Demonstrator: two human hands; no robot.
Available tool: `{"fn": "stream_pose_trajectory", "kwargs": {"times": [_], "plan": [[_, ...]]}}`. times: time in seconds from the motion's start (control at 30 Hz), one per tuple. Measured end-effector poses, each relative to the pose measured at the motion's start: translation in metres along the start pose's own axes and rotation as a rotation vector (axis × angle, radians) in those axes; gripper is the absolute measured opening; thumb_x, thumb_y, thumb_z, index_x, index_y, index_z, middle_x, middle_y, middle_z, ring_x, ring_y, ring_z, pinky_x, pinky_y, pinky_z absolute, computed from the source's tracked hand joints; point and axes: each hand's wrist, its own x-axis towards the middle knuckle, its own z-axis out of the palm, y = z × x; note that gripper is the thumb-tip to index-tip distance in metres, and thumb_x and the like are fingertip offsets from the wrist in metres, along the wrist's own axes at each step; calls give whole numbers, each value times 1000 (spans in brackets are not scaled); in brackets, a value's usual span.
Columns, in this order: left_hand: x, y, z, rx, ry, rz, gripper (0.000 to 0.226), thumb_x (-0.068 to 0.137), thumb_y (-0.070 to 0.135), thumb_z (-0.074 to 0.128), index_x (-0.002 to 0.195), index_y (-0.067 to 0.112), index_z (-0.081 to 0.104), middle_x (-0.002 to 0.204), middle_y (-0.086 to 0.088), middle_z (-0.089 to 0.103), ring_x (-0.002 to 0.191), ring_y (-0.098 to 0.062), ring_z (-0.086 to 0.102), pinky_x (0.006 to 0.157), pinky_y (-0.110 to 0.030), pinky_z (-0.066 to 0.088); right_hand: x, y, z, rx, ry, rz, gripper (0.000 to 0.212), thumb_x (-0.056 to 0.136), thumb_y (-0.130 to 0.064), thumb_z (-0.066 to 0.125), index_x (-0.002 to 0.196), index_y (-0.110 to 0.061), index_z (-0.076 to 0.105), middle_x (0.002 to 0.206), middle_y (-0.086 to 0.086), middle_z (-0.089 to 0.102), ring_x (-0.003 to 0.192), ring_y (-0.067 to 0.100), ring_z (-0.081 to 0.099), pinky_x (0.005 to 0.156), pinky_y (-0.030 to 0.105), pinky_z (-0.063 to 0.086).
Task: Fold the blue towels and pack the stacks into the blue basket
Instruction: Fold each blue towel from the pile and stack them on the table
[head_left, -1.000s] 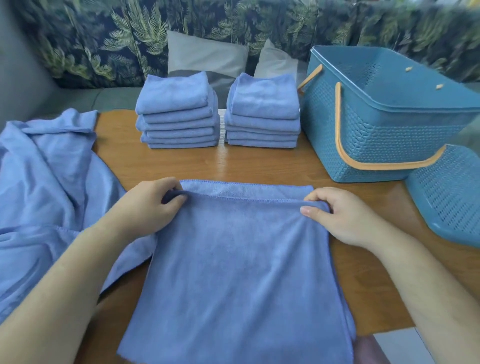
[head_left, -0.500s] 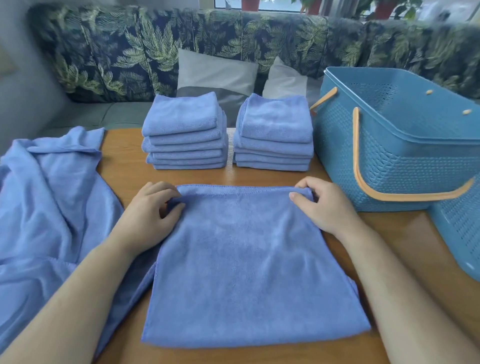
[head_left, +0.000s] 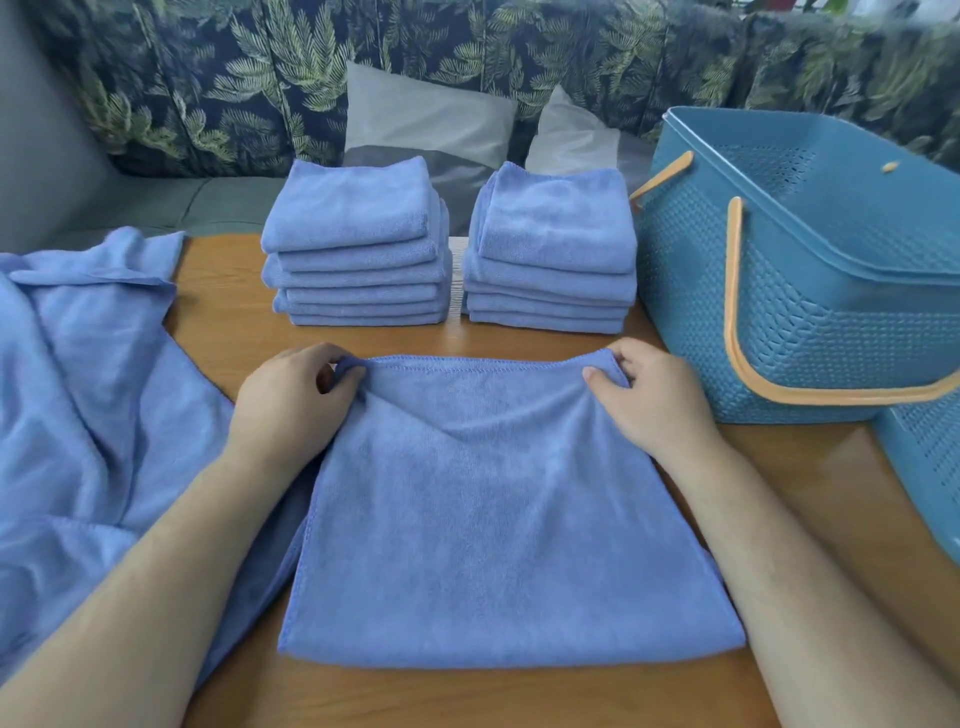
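Where the left hand (head_left: 283, 410) and right hand (head_left: 654, 400) pinch its far corners between thumb and curled fingers, the blue towel (head_left: 493, 519) lies flat on the table (head_left: 234, 332); just beyond the fingertips stand two folded stacks (head_left: 358, 244); right of the right fingers sits the blue basket (head_left: 779, 322); left of the left fingers sprawl loose towels (head_left: 88, 389).

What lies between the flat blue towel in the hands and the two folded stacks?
Only a bare strip of brown wooden table, in the head view, separates the flat blue towel from the left stack of folded blue towels and the right stack.
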Motion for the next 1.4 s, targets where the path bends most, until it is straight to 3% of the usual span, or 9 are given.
{"fn": "stream_pose_trajectory", "kwargs": {"times": [0.13,0.33,0.53,0.7,0.9,1.0,1.13,1.27,1.4], "plan": [[1,0,0,-33,-45,38,13,97,28,60,95,19,69,84,9,55,79,-15,51,65,-32,39,-3,-2,1,-162,3,-49,31,92,-35,64,74,-15,49,67,-1,50,69,29,53,60,43,46],[1,-1,0,43,-39,105,13,97,17,60,102,7,64,103,-11,58,97,-36,51,87,-47,43,-3,2,2,-234,-29,-133,18,98,-27,59,104,-11,64,110,7,56,104,31,49,91,44,46],[-2,1,-2,67,-10,147,8,92,19,67,97,12,67,100,-5,59,96,-33,48,88,-42,40,-7,0,-7,-170,81,-222,9,92,-16,68,101,-16,67,106,-3,57,101,21,46,92,25,35],[1,0,-5,-35,6,193,3,91,14,69,89,14,67,84,8,54,86,-23,51,80,-34,41,-6,-4,-6,10,35,-155,11,94,-10,62,93,-21,60,82,-14,59,74,-2,54,68,7,36],[4,-2,0,-107,32,137,6,95,18,62,90,19,60,79,15,53,77,-8,44,66,-23,32,-4,-2,-4,-20,72,-61,5,95,-13,59,94,-17,57,78,-9,59,72,15,55,65,29,35],[3,-1,0,-106,27,117,3,97,21,60,96,20,63,83,14,55,82,-13,50,70,-29,37,-3,-2,-3,-34,106,-51,9,94,-8,57,100,-16,58,80,-12,56,73,13,52,65,24,31],[4,-2,3,-46,-21,83,15,96,23,63,104,15,71,98,0,59,91,-21,55,78,-30,40,-7,-2,3,-73,36,-87,25,94,-11,61,117,-13,68,107,0,53,95,14,54,93,21,40],[4,-1,3,-16,-47,66,13,94,19,64,98,7,68,100,-7,55,96,-28,53,85,-40,45,-8,-1,7,-166,23,-100,6,94,-17,63,97,-16,68,104,1,49,103,23,47,99,27,36],[2,1,5,74,-18,58,16,96,14,61,103,0,63,107,-21,55,103,-42,51,95,-50,40,-7,-5,6,-260,-26,-146,9,98,-8,51,95,-12,59,105,9,56,101,33,47,97,44,39]]}}
